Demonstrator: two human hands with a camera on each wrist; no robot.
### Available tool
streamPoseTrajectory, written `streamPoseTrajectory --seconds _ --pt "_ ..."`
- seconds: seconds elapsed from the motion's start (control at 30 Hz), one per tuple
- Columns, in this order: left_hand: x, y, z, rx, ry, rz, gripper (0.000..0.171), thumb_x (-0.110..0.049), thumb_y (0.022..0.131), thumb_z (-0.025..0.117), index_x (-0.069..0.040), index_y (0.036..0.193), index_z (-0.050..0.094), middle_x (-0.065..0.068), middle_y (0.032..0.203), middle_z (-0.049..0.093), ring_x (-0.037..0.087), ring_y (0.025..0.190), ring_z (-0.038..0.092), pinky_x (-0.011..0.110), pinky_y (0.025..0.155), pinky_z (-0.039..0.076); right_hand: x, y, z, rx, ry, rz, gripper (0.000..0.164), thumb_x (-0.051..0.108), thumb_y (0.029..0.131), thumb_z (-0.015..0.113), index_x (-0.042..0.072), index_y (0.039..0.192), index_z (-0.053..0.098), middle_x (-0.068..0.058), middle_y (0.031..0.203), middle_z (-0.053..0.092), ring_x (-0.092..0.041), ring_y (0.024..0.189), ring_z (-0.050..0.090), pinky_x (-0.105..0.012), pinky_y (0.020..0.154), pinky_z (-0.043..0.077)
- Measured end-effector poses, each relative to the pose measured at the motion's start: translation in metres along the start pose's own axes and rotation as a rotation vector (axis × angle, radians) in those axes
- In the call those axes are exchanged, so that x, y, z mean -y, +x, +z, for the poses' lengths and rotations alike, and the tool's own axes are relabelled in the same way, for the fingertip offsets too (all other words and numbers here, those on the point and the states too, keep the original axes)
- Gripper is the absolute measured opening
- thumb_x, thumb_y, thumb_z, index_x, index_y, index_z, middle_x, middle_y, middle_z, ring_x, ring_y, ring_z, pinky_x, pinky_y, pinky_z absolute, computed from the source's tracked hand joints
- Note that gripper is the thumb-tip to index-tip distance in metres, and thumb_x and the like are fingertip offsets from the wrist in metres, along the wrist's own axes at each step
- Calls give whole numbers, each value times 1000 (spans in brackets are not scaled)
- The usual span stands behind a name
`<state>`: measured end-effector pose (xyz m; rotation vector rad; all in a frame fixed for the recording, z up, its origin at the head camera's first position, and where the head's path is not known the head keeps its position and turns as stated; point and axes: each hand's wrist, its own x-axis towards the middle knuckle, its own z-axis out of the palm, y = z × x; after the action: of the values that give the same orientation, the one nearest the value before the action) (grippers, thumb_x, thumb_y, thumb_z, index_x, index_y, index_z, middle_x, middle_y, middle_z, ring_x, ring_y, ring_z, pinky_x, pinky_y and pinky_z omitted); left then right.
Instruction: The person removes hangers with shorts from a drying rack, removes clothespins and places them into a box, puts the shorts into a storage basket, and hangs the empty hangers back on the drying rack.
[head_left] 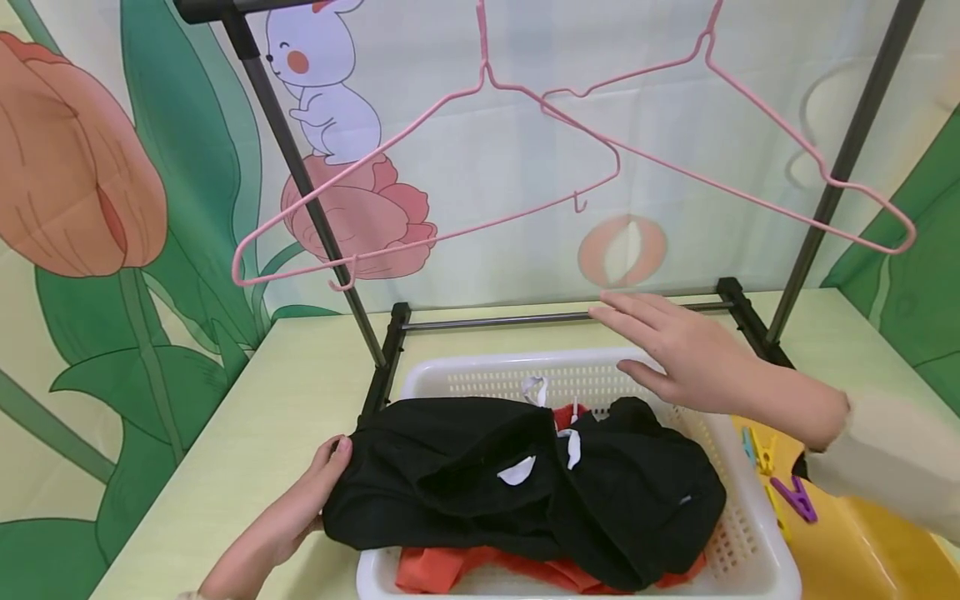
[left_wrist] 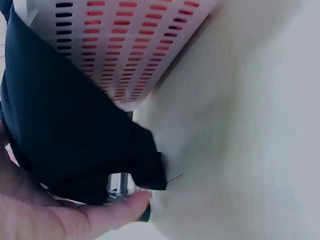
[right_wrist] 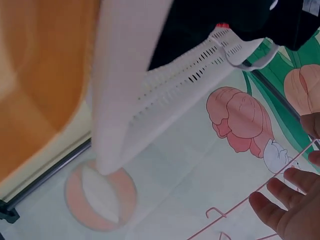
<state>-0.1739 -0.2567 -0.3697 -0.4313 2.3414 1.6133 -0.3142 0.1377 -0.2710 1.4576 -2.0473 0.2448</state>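
Observation:
A folded black garment (head_left: 465, 475) with white cord-like pieces lies across the white basket (head_left: 750, 533) in the head view; its exact kind is hard to tell. My left hand (head_left: 311, 492) grips its left end, thumb on top and fingers hidden under the cloth. In the left wrist view the dark cloth (left_wrist: 65, 115) hangs past the basket's side above my left thumb (left_wrist: 115, 215). Over the basket's back right corner my right hand (head_left: 690, 354) is held in the air, fingers extended, holding nothing. Red-orange cloth (head_left: 442, 567) shows beneath the black garment.
Two pink hangers (head_left: 420, 125) hang above the basket from a dark rack, whose post (head_left: 300, 175) rises at the left. A yellow container (head_left: 847, 550) with several clothespins, one a purple clothespin (head_left: 795, 498), stands to the right. A printed cloth covers the wall.

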Motion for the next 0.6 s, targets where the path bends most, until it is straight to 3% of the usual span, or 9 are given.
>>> streamPoseTrajectory --seconds 0.17,0.27,0.37,0.47,0.6 --pt "6 1 5 42 -110 -38 85 -66 85 18 -6 139 -10 25 142 0 40 126 19 57 95 29 7 -13 2 54 26 2 55 45 91 27 10 131 41 -11 131 45 -27 116 45 -42 81 47" --pt "6 2 8 40 -168 -40 84 -66 85 18 -8 140 -7 22 142 3 36 124 22 52 96 32 10 -21 2 81 32 -3 55 46 91 28 11 132 40 -10 132 45 -26 116 45 -42 82 47" --pt "4 2 9 19 -240 -5 79 -63 87 22 -9 140 -2 18 143 8 31 124 23 44 97 31 12 -29 1 106 32 -19 53 43 90 37 12 133 39 -9 133 44 -24 115 45 -40 82 47" --pt "-1 1 10 -3 -302 48 76 -58 89 27 -7 139 0 16 143 11 29 126 22 44 101 27 16 -35 1 128 38 -33 54 38 87 51 12 133 40 -8 134 44 -23 115 46 -39 83 47" --pt "-8 -2 11 -64 -347 112 67 -51 91 31 -10 138 7 13 141 20 25 124 26 39 98 30 21 -41 2 163 43 -48 53 40 87 50 12 132 41 -8 133 44 -24 116 45 -39 85 45"
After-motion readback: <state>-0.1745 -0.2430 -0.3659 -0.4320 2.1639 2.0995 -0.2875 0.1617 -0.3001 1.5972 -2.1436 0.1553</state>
